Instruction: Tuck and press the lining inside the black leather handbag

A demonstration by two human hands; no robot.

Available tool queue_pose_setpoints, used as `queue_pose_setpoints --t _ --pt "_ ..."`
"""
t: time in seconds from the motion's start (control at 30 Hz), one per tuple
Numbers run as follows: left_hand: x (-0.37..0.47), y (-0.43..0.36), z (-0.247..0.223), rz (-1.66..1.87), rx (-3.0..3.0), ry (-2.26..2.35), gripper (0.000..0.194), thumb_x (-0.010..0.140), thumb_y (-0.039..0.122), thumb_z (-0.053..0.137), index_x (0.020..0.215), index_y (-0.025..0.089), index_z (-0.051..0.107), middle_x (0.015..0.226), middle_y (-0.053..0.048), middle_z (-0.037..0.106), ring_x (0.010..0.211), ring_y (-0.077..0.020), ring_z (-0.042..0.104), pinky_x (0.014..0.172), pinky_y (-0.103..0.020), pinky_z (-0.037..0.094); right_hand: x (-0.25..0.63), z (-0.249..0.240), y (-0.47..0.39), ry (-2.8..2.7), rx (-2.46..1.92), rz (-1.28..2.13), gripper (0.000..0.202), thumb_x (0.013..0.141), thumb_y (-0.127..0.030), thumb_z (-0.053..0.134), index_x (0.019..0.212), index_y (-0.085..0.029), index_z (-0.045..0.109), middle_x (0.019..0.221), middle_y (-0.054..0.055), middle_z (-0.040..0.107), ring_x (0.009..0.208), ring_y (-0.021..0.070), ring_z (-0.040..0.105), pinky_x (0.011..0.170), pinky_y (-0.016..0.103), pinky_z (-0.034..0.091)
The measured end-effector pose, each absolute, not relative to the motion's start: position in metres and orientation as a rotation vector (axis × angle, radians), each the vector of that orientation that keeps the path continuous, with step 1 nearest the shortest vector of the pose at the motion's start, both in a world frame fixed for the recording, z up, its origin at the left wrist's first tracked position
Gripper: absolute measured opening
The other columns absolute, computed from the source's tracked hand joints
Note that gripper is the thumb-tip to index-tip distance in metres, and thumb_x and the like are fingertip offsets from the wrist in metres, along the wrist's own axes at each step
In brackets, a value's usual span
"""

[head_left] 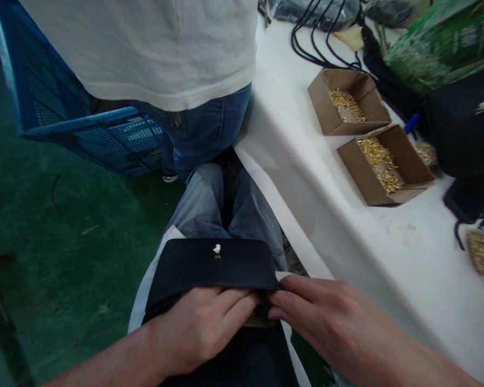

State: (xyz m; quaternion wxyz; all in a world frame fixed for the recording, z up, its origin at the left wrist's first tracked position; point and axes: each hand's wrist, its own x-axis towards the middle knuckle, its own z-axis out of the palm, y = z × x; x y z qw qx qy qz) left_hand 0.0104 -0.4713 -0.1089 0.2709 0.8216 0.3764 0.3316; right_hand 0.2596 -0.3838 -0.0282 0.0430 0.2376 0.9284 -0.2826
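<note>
A black leather-like bag [210, 274] lies across my lap, its flap marked with a small white-and-gold bird emblem [216, 250]. My left hand [210, 322] lies across the bag with its fingers curled in under the flap's edge; the fingertips are hidden there. From the other side, my right hand [318, 312] grips the bag's right edge, where the flap meets the opening. The fingers of both hands come close together at that corner. Something brownish shows in the opening below them, too dark to make out. White sheet material sticks out beneath the bag on both sides.
A white-covered table [290, 145] runs along my right. On it stand a cardboard box [326, 115] and another cardboard box [358, 180] holding small gold-coloured parts, plus black cords [312, 40] and a green plastic bag [447, 48]. Ahead, a person [210, 118] stands beside a blue crate [116, 145].
</note>
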Motion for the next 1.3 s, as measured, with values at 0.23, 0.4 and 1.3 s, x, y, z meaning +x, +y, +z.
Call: queue_pose_setpoints --t 0.23,0.4,1.3 --pt "0.016 -0.491 -0.116 0.807 1.806 1.112 0.025 0.121 0.028 0.048 0.111 0.022 0.070 0.104 -0.001 0.080 0.090 -0.0136 0.079 0.087 -0.022 0.064 0.263 -0.017 -0.385 2.689 0.789 -0.966 0.024 0.107 -0.001 0.057 0.104 -0.022 0.068 0.096 0.000 0.066 0.072 0.0183 0.059 0.062 0.036 0.038" --pt "0.014 -0.501 -0.111 0.748 1.804 1.136 0.026 0.119 0.029 0.051 0.106 0.022 0.072 0.111 -0.004 0.081 0.091 -0.0162 0.079 0.084 -0.025 0.065 0.262 -0.020 -0.393 2.761 0.779 -0.899 0.029 0.116 -0.009 0.046 0.104 -0.023 0.069 0.093 0.000 0.067 0.071 0.0194 0.061 0.066 0.038 0.041" --pt "0.028 -0.487 -0.109 0.607 2.173 1.207 0.037 0.103 0.011 0.057 0.138 0.020 0.064 0.126 -0.005 0.077 0.105 -0.0274 0.073 0.089 -0.044 0.064 0.250 -0.024 -0.412 2.899 0.943 -0.535 0.044 0.123 -0.014 0.029 0.095 -0.025 0.062 0.079 -0.001 0.066 0.059 0.0183 0.068 0.058 0.038 0.045"
